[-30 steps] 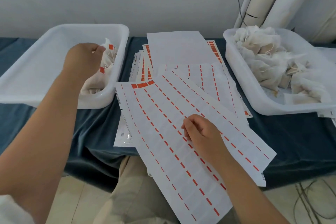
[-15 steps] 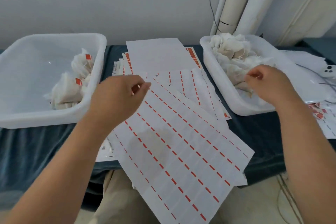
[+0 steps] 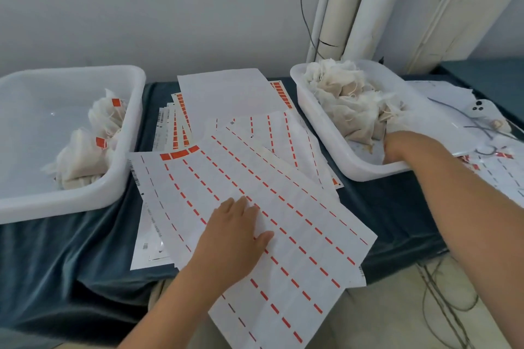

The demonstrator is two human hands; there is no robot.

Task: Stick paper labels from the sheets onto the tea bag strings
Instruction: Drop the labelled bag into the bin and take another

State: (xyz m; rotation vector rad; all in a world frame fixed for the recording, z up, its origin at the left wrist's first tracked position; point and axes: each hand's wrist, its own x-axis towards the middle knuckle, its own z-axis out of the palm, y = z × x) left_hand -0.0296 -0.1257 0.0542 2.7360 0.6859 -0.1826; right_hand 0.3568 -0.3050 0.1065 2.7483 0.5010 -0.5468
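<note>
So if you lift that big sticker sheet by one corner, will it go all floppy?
Probably floppy: the top label sheet looks like thin paper and sticks out past the edge of the table. It is likely very light too. It may slide easily, since it lies loose on other sheets, with the left hand resting flat on it.

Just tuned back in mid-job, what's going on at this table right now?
A person is labelling tea bags. The left hand lies flat on the top label sheet, fingers straight. The right hand is in the right tub, against the pile of tea bags. Its fingers are hidden, so I cannot tell whether it grips one. The left tub holds a few labelled bags with orange tags.
</note>
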